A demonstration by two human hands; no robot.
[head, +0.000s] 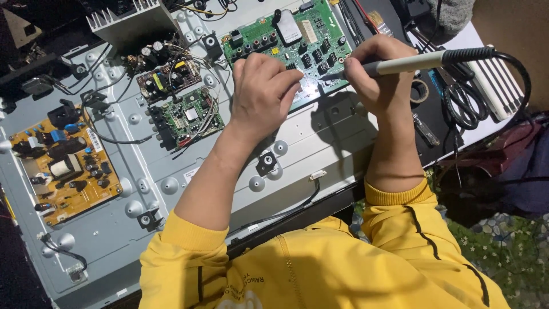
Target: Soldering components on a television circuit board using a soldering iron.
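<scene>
Yellow sleeves (320,269) lead to right hand (374,74) fingers clamped on soldering iron (423,62), tip hidden; left hand (260,94) curled on green board (286,40).

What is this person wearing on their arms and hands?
Both hands, the left hand and the right hand, are bare: no gloves, rings or watch show. The forearms are bare too. The yellow sleeves are pushed up, with ribbed cuffs and thin dark seam lines running along them. The same yellow top covers the chest.

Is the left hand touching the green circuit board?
Touching. The head view shows the left hand resting knuckles-up on the near edge of the green circuit board, fingers pressed onto it with no gap, beside the right hand's soldering iron.
</scene>
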